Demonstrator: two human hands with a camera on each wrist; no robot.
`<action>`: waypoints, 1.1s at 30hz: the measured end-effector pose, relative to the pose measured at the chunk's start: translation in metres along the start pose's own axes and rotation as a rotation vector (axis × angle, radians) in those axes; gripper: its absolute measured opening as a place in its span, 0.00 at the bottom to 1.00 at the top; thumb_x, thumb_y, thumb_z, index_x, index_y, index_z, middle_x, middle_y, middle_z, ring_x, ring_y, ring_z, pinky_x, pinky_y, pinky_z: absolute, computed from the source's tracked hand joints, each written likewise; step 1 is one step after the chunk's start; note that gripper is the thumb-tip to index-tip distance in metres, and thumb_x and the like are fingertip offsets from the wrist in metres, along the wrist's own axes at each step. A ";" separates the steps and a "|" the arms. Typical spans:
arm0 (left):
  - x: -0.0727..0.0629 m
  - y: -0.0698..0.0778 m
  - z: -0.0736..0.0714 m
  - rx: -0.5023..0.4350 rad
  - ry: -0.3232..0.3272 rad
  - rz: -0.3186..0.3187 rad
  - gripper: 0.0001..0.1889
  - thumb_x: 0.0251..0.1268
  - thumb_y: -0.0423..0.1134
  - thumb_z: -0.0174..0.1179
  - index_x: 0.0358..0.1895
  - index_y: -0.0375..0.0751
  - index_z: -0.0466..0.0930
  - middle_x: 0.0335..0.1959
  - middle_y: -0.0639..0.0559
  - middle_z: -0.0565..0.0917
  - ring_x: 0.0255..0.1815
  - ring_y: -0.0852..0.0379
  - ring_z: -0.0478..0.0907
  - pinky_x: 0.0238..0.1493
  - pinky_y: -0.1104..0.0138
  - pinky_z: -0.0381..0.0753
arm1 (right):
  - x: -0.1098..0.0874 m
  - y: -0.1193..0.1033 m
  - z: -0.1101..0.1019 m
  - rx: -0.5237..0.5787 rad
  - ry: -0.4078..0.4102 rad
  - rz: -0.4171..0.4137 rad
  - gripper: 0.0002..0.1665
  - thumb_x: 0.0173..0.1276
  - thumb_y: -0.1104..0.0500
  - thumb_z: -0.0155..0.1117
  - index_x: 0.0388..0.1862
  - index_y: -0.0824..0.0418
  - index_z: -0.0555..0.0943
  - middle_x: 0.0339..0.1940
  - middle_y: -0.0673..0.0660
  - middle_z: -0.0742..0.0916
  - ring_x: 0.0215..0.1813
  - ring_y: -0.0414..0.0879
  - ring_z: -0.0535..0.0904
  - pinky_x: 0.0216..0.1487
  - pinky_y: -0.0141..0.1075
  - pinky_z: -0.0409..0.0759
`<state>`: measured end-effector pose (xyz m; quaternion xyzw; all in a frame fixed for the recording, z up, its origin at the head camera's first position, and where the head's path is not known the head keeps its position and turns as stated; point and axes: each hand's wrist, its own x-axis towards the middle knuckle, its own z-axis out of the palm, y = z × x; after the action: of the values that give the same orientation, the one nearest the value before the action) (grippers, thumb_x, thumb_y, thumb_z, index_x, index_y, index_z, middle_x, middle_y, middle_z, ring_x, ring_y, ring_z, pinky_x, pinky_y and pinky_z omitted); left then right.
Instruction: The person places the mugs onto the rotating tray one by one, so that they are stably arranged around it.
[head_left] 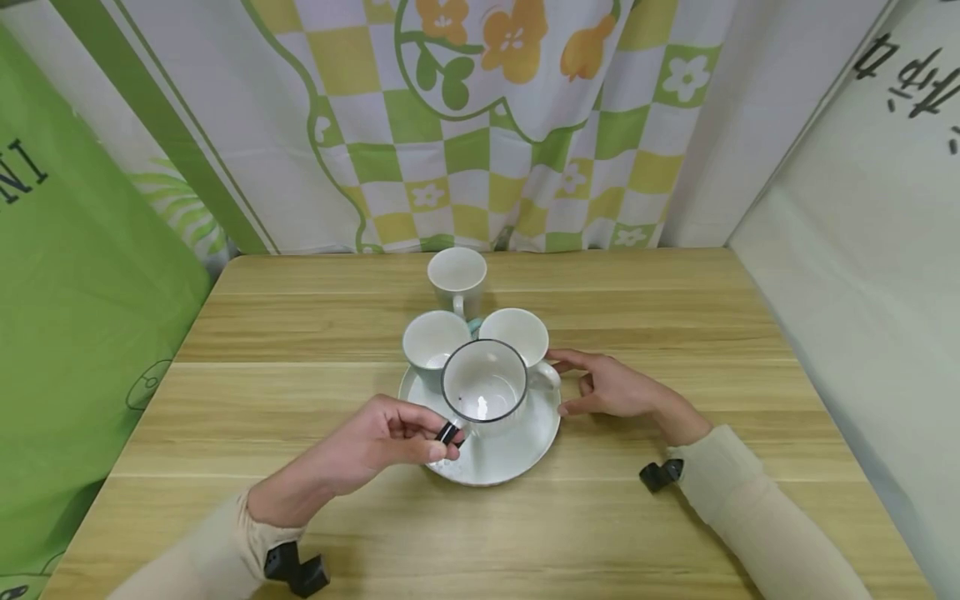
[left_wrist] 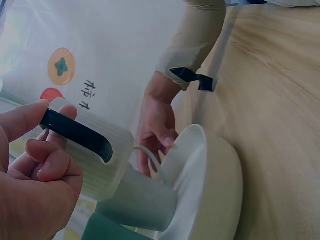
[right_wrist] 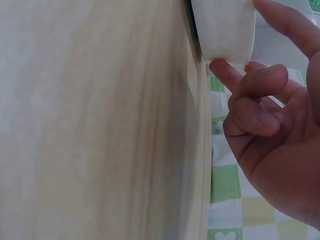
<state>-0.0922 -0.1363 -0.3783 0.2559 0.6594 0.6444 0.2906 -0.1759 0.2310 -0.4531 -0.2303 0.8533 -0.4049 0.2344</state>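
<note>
My left hand (head_left: 378, 437) pinches the black handle (left_wrist: 77, 132) of a ribbed, dark-rimmed mug (head_left: 485, 383). It is above a white round dish (head_left: 498, 467), with nothing else between thumb and fingers. Behind the mug, a pale cup with a teal handle (head_left: 437, 340) and a white cup (head_left: 516, 335) stand side by side on the dish, partly covered by it. On the right, my right hand (head_left: 618, 387) has its thumb and fingertips at the dish's rim. The dish's raised wall (right_wrist: 225, 30) lies beside those fingertips in the right wrist view.
Another white cup (head_left: 457, 271) stands on the wooden table (head_left: 300, 333) just behind the dish. Checkered cloth (head_left: 480, 158) hangs along the table's back edge, with a green cloth (head_left: 82, 292) at left and a white one (head_left: 862, 250) at right.
</note>
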 end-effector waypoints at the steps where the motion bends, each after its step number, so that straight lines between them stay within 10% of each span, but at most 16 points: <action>1: 0.001 -0.002 0.000 0.001 -0.006 -0.001 0.13 0.68 0.31 0.61 0.50 0.23 0.82 0.39 0.57 0.89 0.43 0.64 0.85 0.51 0.70 0.83 | 0.000 0.000 0.000 0.001 0.001 -0.002 0.52 0.58 0.51 0.78 0.78 0.51 0.63 0.65 0.60 0.80 0.18 0.37 0.67 0.21 0.29 0.69; 23: 0.019 -0.035 0.010 -0.059 -0.082 -0.106 0.20 0.66 0.33 0.65 0.51 0.17 0.78 0.41 0.58 0.89 0.45 0.64 0.85 0.52 0.70 0.82 | 0.001 0.005 0.001 -0.008 0.011 -0.055 0.51 0.59 0.52 0.78 0.78 0.53 0.63 0.65 0.62 0.81 0.18 0.37 0.68 0.21 0.29 0.69; 33: 0.026 -0.045 0.009 -0.036 -0.093 -0.130 0.18 0.66 0.32 0.64 0.51 0.18 0.80 0.47 0.30 0.86 0.47 0.62 0.85 0.54 0.70 0.82 | 0.002 0.006 0.001 -0.006 0.009 -0.048 0.51 0.59 0.52 0.78 0.77 0.54 0.63 0.65 0.64 0.81 0.18 0.37 0.69 0.21 0.29 0.69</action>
<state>-0.1023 -0.1133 -0.4249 0.2369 0.6486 0.6235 0.3666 -0.1781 0.2327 -0.4589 -0.2496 0.8497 -0.4091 0.2199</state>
